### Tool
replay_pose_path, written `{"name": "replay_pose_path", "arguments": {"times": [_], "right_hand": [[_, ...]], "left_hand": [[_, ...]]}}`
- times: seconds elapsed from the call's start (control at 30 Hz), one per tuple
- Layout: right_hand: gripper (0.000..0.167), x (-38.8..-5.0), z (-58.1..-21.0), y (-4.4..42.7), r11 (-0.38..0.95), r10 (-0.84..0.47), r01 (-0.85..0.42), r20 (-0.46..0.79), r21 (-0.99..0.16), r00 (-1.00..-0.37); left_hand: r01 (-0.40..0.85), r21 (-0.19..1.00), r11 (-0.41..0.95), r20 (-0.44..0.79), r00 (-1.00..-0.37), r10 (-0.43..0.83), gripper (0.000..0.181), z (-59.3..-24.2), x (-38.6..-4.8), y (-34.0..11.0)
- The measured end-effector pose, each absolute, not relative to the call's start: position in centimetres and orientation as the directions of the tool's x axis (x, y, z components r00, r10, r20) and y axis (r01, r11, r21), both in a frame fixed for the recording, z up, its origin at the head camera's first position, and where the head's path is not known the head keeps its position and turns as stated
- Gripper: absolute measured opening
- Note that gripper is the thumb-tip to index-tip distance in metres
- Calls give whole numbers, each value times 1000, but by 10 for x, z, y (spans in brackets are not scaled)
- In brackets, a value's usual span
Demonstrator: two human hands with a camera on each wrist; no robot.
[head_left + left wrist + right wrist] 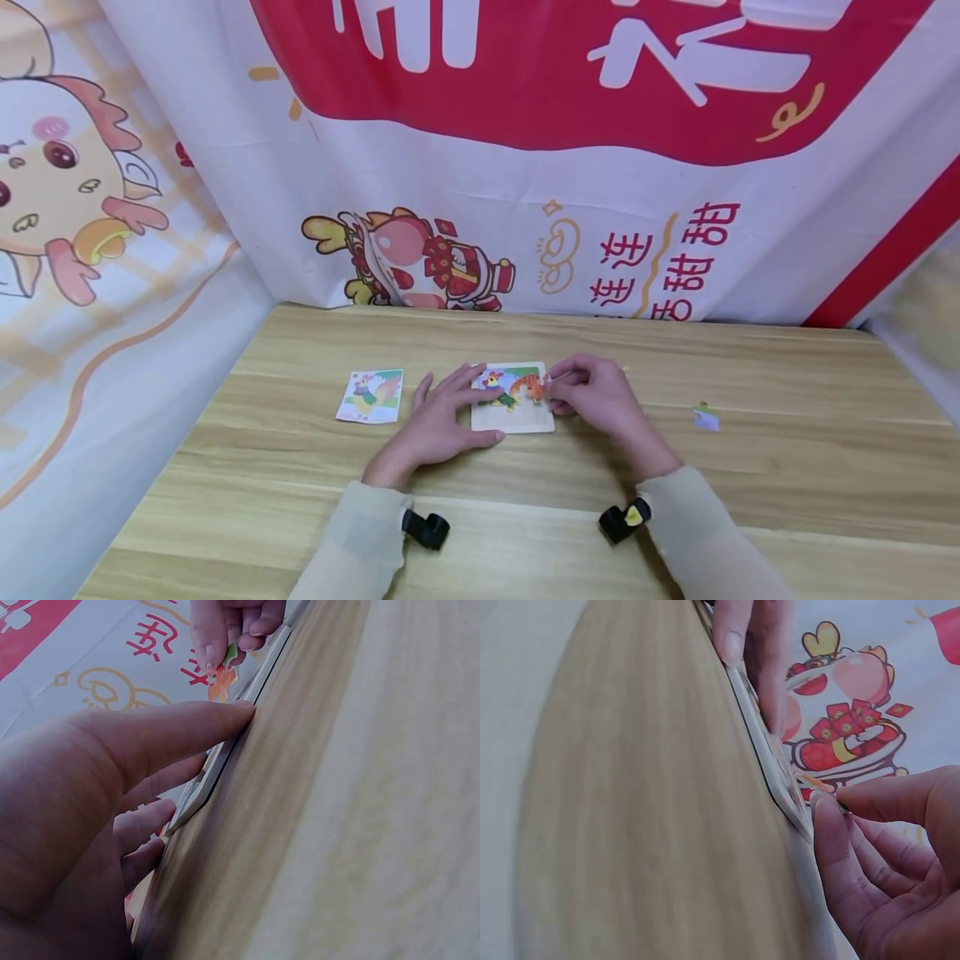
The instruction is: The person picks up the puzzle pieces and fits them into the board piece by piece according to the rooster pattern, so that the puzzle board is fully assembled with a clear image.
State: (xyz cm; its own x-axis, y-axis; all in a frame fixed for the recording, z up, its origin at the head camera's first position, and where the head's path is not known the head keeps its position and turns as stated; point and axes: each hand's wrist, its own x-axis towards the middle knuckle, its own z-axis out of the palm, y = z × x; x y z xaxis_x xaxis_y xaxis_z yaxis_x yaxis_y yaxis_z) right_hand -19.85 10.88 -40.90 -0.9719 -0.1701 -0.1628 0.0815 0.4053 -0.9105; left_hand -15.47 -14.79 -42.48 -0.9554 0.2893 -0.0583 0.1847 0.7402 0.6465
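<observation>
A small jigsaw puzzle board (528, 421) with a pale frame lies on the table, partly filled with a colourful bird picture; its lower part is bare. My left hand (442, 425) rests on its left side, with the thumb at the near edge and the outstretched fingers across the picture and left edge. Between thumb and index finger, my right hand (596, 396) pinches an orange puzzle piece (222, 684) with a green part, tilted at the board's right side. Fingers hide part of the piece and the picture.
Left of the board lies a picture card (371, 397) of a similar bird. A loose puzzle piece (706, 417) lies to the right on the wooden table (525, 542). Printed cloth (480, 183) hangs behind the table's back edge and along the left.
</observation>
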Motion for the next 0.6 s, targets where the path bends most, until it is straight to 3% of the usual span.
{"name": "replay_pose_path", "arguments": {"times": [0.27, 0.6], "right_hand": [[17, -202, -414, 101, 409, -174, 85, -169, -909, -970], [15, -203, -412, 91, 523, -143, 95, -197, -847, -970]], "left_hand": [[190, 650, 736, -58, -953, 297, 62, -426, -155, -146], [190, 653, 733, -51, -955, 293, 61, -423, -155, -145]]}}
